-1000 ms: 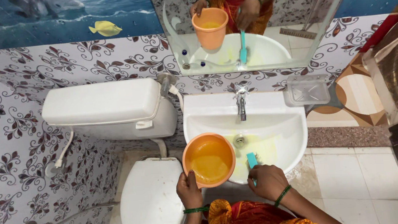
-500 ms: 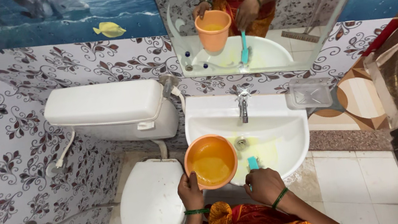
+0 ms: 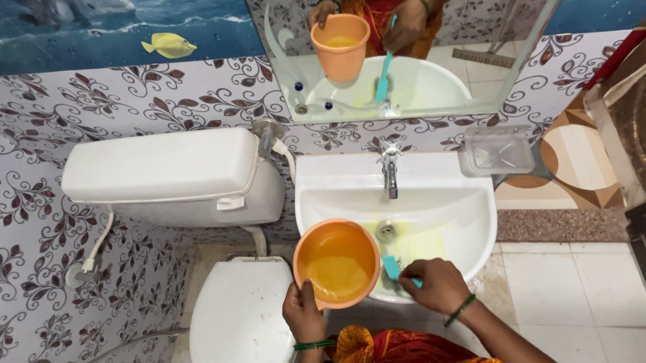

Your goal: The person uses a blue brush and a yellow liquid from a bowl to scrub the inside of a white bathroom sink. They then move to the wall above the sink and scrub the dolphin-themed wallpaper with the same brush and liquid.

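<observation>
A: What did your left hand (image 3: pixel 303 310) have hold of?

B: It was clamped on the near rim of an orange mug (image 3: pixel 337 262), thumb laid over the lip. You held the mug level, just beyond the hand, with yellowish liquid pooled in its bottom. It hung over the near left edge of the white washbasin (image 3: pixel 432 184).

A: And your right hand (image 3: pixel 437 285)?

B: It was closed around the handle of a teal brush (image 3: pixel 392 269). The brush head stuck out to that hand's left, almost touching the mug's side, and sat low in the basin bowl. I could not tell whether the bristles touched the porcelain.

A: What lay past the hands?

B: Just beyond the brush, a yellow film spread over the basin floor around the drain (image 3: pixel 386 230). Farther on stood the chrome tap (image 3: pixel 389 172). Out to the left of your left hand sat the toilet with its lid shut (image 3: pixel 241 331), and the cistern (image 3: pixel 167 180) behind it. Beyond your right hand and off to its right, a clear soap dish (image 3: pixel 497 149) hung on the wall. Farthest off, the mirror (image 3: pixel 476 23) showed both hands, mug and brush.
</observation>
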